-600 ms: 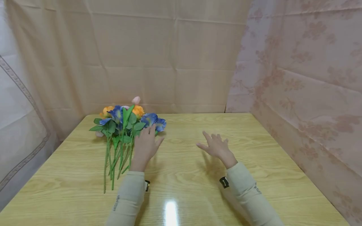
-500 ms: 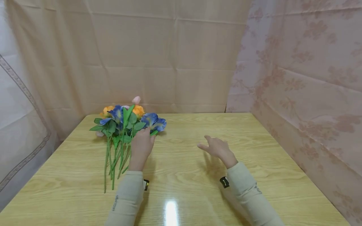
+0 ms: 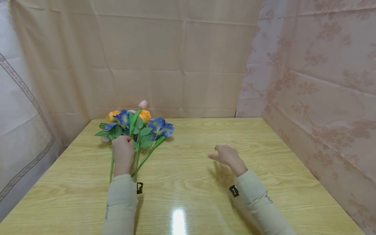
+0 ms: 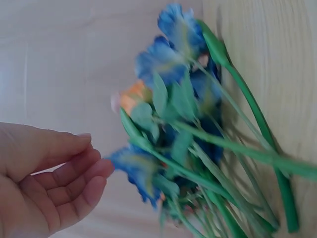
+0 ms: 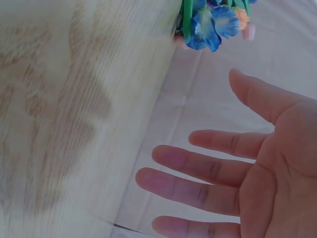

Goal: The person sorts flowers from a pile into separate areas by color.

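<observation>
Artificial flowers (image 3: pixel 145 132) lie in a loose bunch at the table's back left, heads toward the back and green stems toward me. Blue iris-like blooms (image 4: pixel 163 59), an orange bloom (image 3: pixel 145 116) and a pale pink bud (image 3: pixel 143 104) show among the leaves. Over the left stems is my left hand (image 3: pixel 122 153), hiding part of them. The left wrist view shows its fingers loosely curved, thumb close to the index finger, nothing between them, and fingertips beside a blue petal. My right hand (image 3: pixel 227 155) hovers over the table's right half, fingers extended and palm bare (image 5: pixel 292 193).
The wood-grain table (image 3: pixel 188 182) stands against a beige cloth backdrop (image 3: pixel 176 58). Pink patterned cloth (image 3: pixel 323 81) hangs along the right side, and a pale cloth with a trim band (image 3: pixel 23 114) hangs on the left. Small dark devices (image 3: pixel 234 191) sit at both wrists.
My left hand has moved left across the stems, uncovering a green-budded stem at the bunch's right. The right hand stays nearly in place, its fingers a little more bent in the head view.
</observation>
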Available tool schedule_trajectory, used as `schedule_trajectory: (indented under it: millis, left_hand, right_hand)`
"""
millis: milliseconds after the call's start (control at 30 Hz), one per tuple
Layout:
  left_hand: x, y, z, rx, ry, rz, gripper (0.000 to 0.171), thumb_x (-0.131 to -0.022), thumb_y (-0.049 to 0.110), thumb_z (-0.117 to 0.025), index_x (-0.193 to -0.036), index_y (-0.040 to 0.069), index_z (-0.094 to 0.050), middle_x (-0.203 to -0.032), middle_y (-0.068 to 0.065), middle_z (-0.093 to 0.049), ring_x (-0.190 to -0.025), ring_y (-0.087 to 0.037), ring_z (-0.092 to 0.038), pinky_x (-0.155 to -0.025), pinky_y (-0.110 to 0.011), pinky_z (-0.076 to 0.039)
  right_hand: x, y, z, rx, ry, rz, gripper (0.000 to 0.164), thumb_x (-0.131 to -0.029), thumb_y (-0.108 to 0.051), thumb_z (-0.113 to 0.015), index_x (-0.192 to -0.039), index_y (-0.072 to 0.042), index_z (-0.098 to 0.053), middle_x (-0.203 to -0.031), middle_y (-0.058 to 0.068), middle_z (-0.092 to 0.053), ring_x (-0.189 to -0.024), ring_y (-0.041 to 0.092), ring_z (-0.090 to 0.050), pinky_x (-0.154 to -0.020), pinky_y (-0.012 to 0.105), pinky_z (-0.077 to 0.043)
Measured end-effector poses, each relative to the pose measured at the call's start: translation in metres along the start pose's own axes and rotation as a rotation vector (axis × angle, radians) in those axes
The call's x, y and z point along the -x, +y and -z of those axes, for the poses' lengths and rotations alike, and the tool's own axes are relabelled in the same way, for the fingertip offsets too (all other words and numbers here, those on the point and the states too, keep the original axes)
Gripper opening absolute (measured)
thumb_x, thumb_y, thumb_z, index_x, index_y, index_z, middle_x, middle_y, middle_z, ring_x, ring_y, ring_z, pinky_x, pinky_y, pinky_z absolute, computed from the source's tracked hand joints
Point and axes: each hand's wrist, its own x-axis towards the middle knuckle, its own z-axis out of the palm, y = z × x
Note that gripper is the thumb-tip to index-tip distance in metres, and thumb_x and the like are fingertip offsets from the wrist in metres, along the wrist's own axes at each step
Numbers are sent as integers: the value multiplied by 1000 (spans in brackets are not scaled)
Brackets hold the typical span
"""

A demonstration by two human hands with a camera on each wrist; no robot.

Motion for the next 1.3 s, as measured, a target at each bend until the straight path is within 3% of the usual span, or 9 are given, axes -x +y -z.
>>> schedule_trajectory:
  millis: [133,200,300,400,533,767,933,1133,1300]
  left_hand:
    - [-2,-15,1,-44,-30,78,11,-80,-4,-58,-80,-10,-67,-83,-27,-62,-78,-41,-58,-68,-47,-47]
    - [-2,-21,0,-62,-52,104,14,-79,-5,-58,-68,-9,-65,-71,-25,-61,-68,-39,-58,-62,-45,-47]
    - [-2,-28,-2,-78,-76,111,34,-75,-7,-55,-44,1,-46,-45,-12,-43,-47,-26,-43,-47,-37,-39]
    - [-1,-34,-7,-82,-107,117,44,-72,-7,-53,-42,12,-27,-44,-2,-29,-47,-22,-31,-43,-35,-31]
    - [1,-41,-14,-83,-130,94,40,-72,-3,-59,-45,11,-32,-48,-10,-45,-50,-29,-47,-48,-45,-41]
    - [5,-50,-22,-110,-227,104,38,-77,2,-62,-50,7,-35,-52,-17,-50,-54,-34,-52,-54,-47,-44]
    - [6,-53,-25,-118,-228,97,25,-74,6,-69,-59,-7,-54,-70,-31,-58,-68,-45,-56,-61,-50,-46]
    - [7,-55,-25,-151,-238,83,29,-75,9,-70,-59,-11,-57,-70,-32,-58,-68,-46,-56,-62,-50,-46]
    - [6,-51,-22,-126,-246,148,30,-80,8,-63,-56,-5,-52,-67,-28,-57,-68,-43,-57,-61,-50,-46]
  right_hand:
    - [0,0,-1,4,-18,-4,52,-85,-38,-58,-116,4,-54,-112,20,-57,-81,26,-58,-54,35,-47]
    - [0,-1,-1,11,-24,-5,52,-85,-38,-58,-116,4,-54,-112,20,-57,-87,30,-58,-59,38,-48]
    - [1,-1,-2,18,-38,-13,52,-85,-38,-58,-116,3,-54,-113,19,-56,-93,33,-57,-63,41,-49]
    - [2,-2,-3,20,-50,-17,50,-86,-38,-57,-115,3,-55,-113,19,-57,-94,33,-57,-64,41,-49]
    - [2,-2,-3,25,-52,-12,49,-86,-37,-58,-114,2,-55,-112,18,-57,-94,33,-57,-65,41,-48]
    - [2,-2,-4,28,-55,-6,49,-85,-38,-58,-113,3,-56,-110,17,-58,-93,33,-57,-67,43,-48]
    - [2,-3,-5,19,-61,-15,50,-85,-38,-58,-114,2,-56,-112,18,-57,-96,33,-56,-69,44,-48]
    - [2,-3,-9,21,-58,-6,49,-85,-37,-59,-113,3,-56,-112,18,-57,-96,33,-56,-70,43,-48]
    - [2,-4,-11,24,-58,-11,49,-84,-38,-59,-113,2,-57,-112,17,-58,-96,33,-56,-70,44,-47]
